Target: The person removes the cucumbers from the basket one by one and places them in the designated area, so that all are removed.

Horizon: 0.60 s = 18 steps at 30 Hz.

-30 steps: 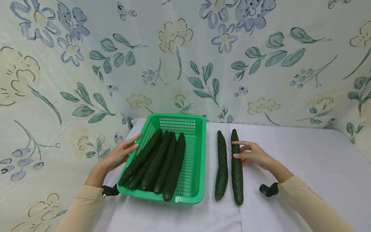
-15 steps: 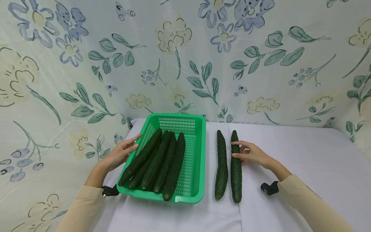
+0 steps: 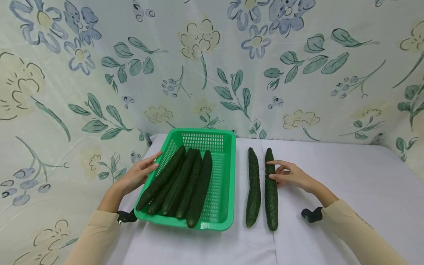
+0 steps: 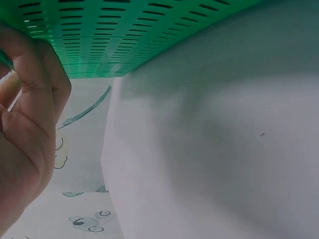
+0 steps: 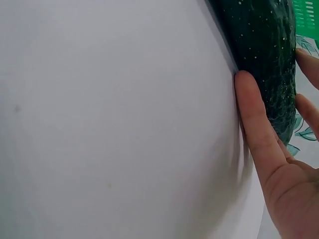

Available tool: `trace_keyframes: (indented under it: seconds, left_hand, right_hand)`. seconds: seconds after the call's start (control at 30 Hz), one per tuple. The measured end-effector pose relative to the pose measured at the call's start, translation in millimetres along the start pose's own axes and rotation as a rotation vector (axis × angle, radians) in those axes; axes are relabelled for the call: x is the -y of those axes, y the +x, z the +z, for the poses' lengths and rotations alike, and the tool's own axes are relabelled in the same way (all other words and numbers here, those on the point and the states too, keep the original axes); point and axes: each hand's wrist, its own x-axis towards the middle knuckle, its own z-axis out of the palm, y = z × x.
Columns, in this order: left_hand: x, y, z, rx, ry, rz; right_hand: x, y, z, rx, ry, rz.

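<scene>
A green plastic basket (image 3: 231, 184) sits left of centre in the head view, with several dark green cucumbers (image 3: 200, 191) lying lengthwise in its left half. My left hand (image 3: 135, 177) holds the basket's left rim, its fingers bent by the slotted wall (image 4: 104, 35). To the right, two more cucumbers lie side by side on the white cloth. My right hand (image 3: 293, 176) grips the outer cucumber (image 3: 271, 198) across its upper half; in the right wrist view the thumb and fingers are on opposite sides of it. The inner cucumber (image 3: 253, 191) lies untouched between it and the basket.
A white cloth (image 3: 347, 176) covers the table. Behind it and at the left hangs a pale curtain (image 3: 205, 99) with flowers and leaves. A black camera (image 3: 311, 214) is strapped to the right wrist, another (image 3: 127, 217) to the left.
The gripped cucumber shifts a little left, then slightly back right, with my right hand still on it. The basket and my left hand stay put.
</scene>
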Motion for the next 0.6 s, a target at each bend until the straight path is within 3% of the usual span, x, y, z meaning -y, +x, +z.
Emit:
trace_keyframes:
  seconds: [0.27,0.6]
  left_hand:
    - [0.5,1.8,0.5,-0.010,0.002,-0.004]
    - [0.0,0.5,0.5,-0.004,0.000,-0.001]
  right_hand:
    - [9.0,-1.6,-8.4,-0.041,0.003,-0.067]
    - [41.2,6.8,-16.4,-0.106,0.018,-0.135]
